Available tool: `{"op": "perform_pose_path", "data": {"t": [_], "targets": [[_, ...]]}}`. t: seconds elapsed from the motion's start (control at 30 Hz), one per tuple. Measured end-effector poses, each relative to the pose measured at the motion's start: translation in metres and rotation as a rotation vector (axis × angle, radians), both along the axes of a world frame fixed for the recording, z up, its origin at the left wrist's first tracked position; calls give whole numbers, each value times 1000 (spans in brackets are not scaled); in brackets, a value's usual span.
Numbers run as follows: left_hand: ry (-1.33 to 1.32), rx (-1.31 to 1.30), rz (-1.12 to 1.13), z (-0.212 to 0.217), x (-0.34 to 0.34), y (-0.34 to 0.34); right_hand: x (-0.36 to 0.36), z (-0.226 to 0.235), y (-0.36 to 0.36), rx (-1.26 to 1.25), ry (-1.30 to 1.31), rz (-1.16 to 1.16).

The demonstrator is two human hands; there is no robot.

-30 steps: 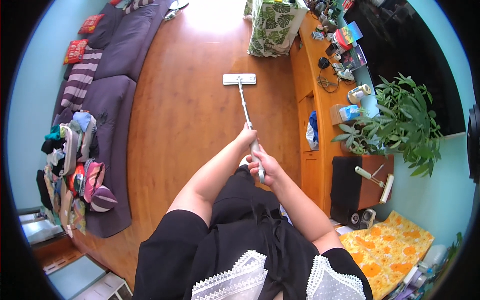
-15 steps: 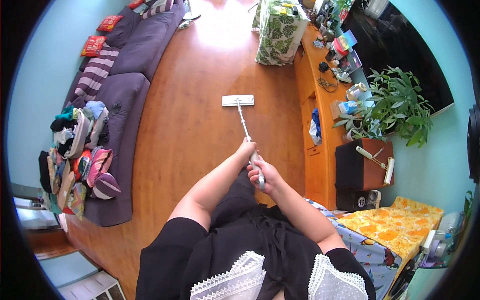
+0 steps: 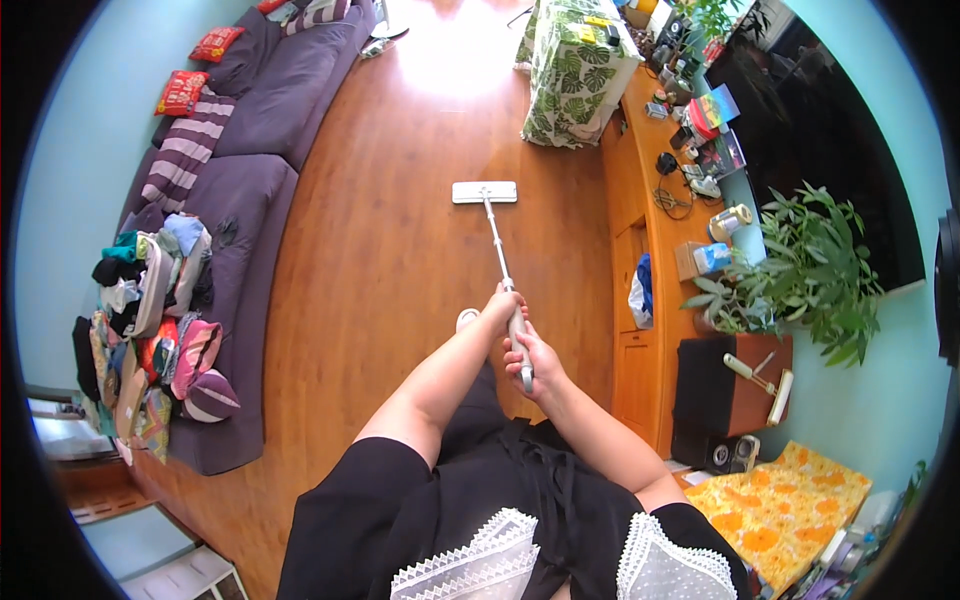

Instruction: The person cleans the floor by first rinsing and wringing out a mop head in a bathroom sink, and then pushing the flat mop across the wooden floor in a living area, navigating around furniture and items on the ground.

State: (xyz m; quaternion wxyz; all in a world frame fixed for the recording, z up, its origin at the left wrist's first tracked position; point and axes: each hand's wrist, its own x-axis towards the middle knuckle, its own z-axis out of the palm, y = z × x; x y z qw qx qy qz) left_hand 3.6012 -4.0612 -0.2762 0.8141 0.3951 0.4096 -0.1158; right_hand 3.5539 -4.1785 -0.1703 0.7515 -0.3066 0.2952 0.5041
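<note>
A flat mop [image 3: 496, 240] with a long pale handle and a white rectangular head [image 3: 484, 192] stretches out ahead of me. Its head lies flat on the wooden floor [image 3: 400, 250]. My left hand [image 3: 508, 305] is wrapped round the handle, farther up the pole. Close to the handle's near end, my right hand [image 3: 532, 364] grips it with curled fingers. A white shoe tip [image 3: 467, 318] shows beside my left forearm.
On the left runs a purple sofa [image 3: 235, 330] with a heap of clothes [image 3: 155, 310]. A wooden cabinet [image 3: 640, 375] lines the right, bearing a leafy plant [image 3: 810, 260] and a dark speaker box [image 3: 705, 385]. Ahead stands a leaf-print covered table [image 3: 575, 85].
The view has shifted forward and the mop head sits slightly farther right and up in it. A shoe tip has appeared. Both hands keep their hold on the handle.
</note>
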Motion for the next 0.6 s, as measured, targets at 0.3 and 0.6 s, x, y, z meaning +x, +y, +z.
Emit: {"op": "perform_pose_path", "data": {"t": [0.3, 0.6], "targets": [[-6, 26, -40, -7, 152, 105, 153, 12, 111, -107, -45, 63], [44, 60, -118, -4, 271, 182, 267, 10, 187, -117, -29, 17]]}}
